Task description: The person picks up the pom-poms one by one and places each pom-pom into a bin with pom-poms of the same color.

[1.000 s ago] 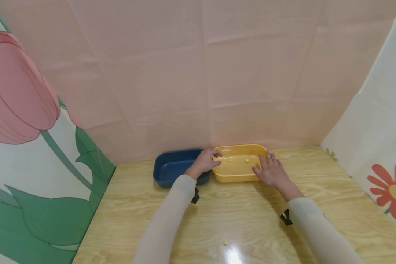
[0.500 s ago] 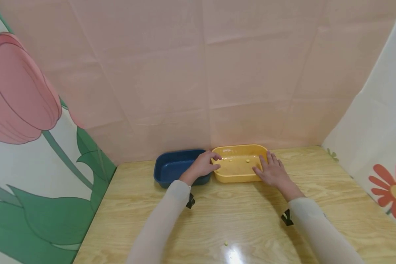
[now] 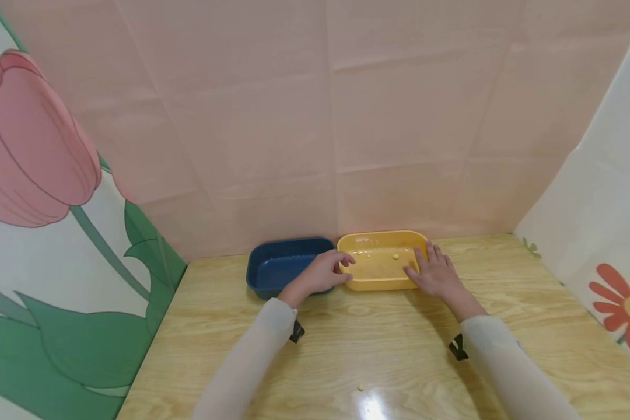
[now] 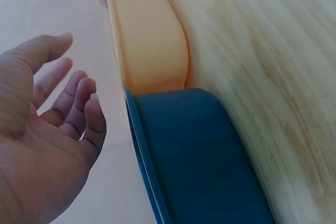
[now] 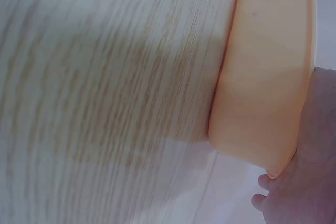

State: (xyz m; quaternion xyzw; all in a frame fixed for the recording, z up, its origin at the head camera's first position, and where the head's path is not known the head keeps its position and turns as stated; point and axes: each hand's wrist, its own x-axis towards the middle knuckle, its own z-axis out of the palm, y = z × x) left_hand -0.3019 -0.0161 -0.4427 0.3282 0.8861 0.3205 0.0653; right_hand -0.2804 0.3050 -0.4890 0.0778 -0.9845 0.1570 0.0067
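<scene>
My left hand (image 3: 322, 272) hovers over the right end of the blue tray (image 3: 262, 287), fingers loosely bent, close to where the two trays meet. In the left wrist view the left hand (image 4: 47, 124) shows nothing between thumb and fingers, above the rim of the blue tray (image 4: 194, 150). My right hand (image 3: 436, 273) lies with spread fingers over the right end of the yellow tray (image 3: 380, 284). In the right wrist view that hand (image 5: 310, 171) is right at the rim of the yellow tray (image 5: 268, 77). Several small pale-yellow bits, one a larger bit (image 3: 396, 256), lie inside the yellow tray.
Both trays stand side by side at the back of the wooden table (image 3: 325, 350), against a pink cloth wall (image 3: 241, 116). A small yellow bit (image 3: 360, 388) lies near the front of the table. Flower-printed panels rise at left and right.
The left hand has drawn back slightly to the left and toward me, from the yellow tray's left end to over the blue tray. The right hand stays at the yellow tray.
</scene>
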